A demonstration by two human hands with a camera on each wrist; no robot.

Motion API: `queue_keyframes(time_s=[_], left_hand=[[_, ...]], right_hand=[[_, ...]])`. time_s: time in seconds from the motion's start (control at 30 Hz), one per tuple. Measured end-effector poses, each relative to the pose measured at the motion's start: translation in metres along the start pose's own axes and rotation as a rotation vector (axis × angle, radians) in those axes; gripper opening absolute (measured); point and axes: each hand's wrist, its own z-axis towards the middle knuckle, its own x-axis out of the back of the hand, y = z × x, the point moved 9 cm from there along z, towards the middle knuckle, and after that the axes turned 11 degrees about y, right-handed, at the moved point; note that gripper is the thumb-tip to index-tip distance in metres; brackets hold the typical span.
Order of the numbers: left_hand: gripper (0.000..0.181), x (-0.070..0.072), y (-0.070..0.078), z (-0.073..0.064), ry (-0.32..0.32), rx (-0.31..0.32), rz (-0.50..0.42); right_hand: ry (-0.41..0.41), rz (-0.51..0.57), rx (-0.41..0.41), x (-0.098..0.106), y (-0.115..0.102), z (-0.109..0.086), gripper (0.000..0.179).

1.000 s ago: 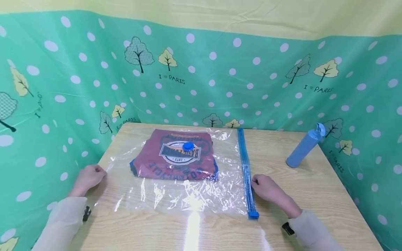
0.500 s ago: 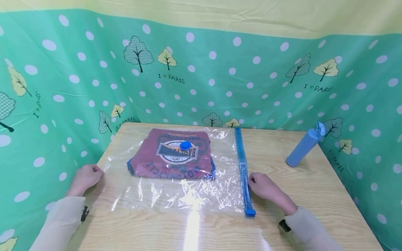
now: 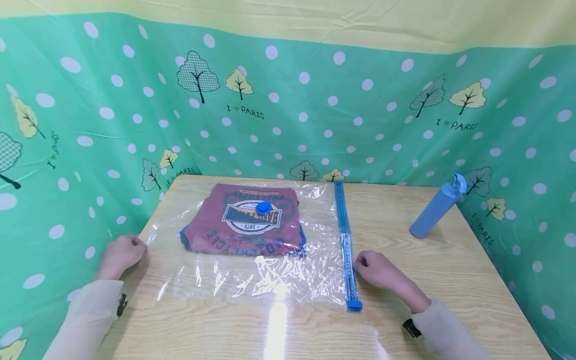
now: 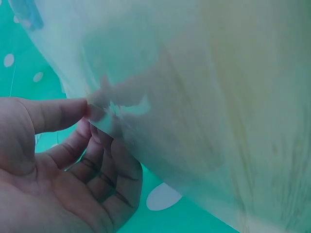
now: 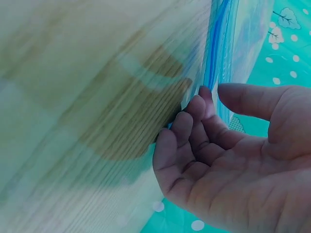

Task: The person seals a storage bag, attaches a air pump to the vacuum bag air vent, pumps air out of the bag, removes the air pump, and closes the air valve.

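Lying across the counter [image 3: 216,332], a clear bag [image 3: 216,277] is pinched at its left edge by the left hand [image 3: 121,255], thumb and finger together on it. At the opposite edge, the grip of the right hand [image 3: 377,270] is clamped on the blue zip [image 3: 344,235]. Inside the bag, a folded maroon shirt [image 3: 243,237] is seen, overlaid by a round blue cap [image 3: 263,208]. A blue cylinder [image 3: 434,212] is placed well apart, farther right.
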Motion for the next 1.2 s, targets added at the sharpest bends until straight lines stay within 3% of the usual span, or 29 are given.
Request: queue_keyframes(time_s=[0.37, 0.53, 0.9, 1.2], left_hand=[[0.022, -0.002, 0.001, -0.002, 0.012, 0.037, 0.002], [0.023, 0.0, 0.004, 0.0, 0.008, 0.02, 0.028], [0.033, 0.0, 0.006, -0.004, -0.028, 0.008, 0.051], [0.049, 0.001, 0.005, -0.004, 0.004, -0.004, 0.058]], right_hand=[[-0.104, 0.071, 0.058, 0.002, 0.005, -0.023, 0.02], [-0.12, 0.099, 0.068, 0.0, 0.005, -0.026, 0.017], [-0.123, 0.099, 0.085, -0.008, 0.0, -0.026, 0.015], [-0.089, 0.082, 0.052, -0.01, 0.0, -0.025, 0.016]])
